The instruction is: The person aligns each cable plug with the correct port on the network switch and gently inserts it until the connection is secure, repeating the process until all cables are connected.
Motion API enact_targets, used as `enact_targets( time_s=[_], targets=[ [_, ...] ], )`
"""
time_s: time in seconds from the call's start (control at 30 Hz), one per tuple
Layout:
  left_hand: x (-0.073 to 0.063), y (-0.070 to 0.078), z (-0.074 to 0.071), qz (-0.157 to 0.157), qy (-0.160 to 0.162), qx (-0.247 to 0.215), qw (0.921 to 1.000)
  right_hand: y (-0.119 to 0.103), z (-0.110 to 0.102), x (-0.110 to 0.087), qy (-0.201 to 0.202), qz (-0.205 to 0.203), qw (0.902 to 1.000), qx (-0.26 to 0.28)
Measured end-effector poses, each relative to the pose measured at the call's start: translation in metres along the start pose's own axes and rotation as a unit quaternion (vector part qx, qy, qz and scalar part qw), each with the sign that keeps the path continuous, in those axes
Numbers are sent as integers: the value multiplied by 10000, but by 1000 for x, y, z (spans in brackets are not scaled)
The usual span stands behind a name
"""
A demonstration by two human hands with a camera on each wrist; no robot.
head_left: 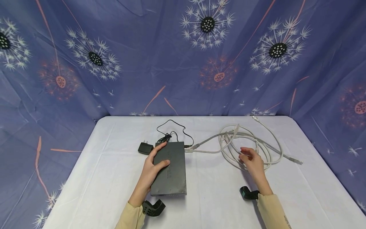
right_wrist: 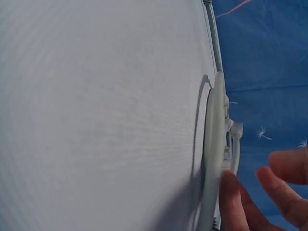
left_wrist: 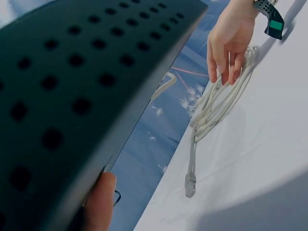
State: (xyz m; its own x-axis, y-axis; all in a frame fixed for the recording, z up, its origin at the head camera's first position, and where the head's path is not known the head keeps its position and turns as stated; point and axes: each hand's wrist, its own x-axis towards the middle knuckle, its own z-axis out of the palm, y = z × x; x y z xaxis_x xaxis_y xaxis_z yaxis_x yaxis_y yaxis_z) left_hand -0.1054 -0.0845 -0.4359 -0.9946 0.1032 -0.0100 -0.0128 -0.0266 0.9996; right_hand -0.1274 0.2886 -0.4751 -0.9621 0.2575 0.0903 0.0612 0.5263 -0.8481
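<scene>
My left hand grips a dark grey network switch by its left side, thumb lying across the top face. Close up in the left wrist view, the vented side of the switch fills the upper left, with one fingertip at its edge. Over the coiled network cables is my right hand, its fingers loosely bent. In the right wrist view a fingertip is close against the pale cable; whether it touches cannot be told. Two cable plugs lie beside the switch's right edge.
A black power adapter lies left of the switch, and its thin black cord loops behind. One pale cable end reaches the table's back edge; a grey one points right. Patterned blue cloth hangs behind the white table.
</scene>
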Motion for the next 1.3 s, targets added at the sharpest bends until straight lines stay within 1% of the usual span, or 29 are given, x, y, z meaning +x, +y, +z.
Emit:
enact_targets(
  time_s=[0.17,0.3,0.47,0.57,0.73,0.87,1.0,1.17,1.3],
  targets=[
    [0,-1,0,-17,-21,-35,10000,-6,-2,-4,706,-232,9965,-377],
    [0,-1,0,-18,-39,-48,10000,-10,-4,-7,1044,-309,9919,-652],
    [1,-1,1,-7,-59,-77,10000,-12,-6,-10,1222,-383,9859,-1073],
    [1,-1,1,7,-58,-77,10000,-12,-6,-11,1315,-557,9819,-1247],
    [1,-2,1,17,-54,-69,10000,-14,-5,-13,1441,-921,9763,-1325],
    [0,-2,1,11,-48,-94,9999,-16,-5,-16,1467,-1120,9725,-1423],
    [0,-2,2,-4,-45,-130,9999,-16,-6,-20,1357,-1193,9709,-1570],
    [-1,-2,2,-6,-38,-119,9999,-14,-6,-26,977,-1072,9746,-1704],
    [-1,-2,2,6,-26,-109,9999,-13,-7,-30,509,-871,9779,-1833]
  ],
)
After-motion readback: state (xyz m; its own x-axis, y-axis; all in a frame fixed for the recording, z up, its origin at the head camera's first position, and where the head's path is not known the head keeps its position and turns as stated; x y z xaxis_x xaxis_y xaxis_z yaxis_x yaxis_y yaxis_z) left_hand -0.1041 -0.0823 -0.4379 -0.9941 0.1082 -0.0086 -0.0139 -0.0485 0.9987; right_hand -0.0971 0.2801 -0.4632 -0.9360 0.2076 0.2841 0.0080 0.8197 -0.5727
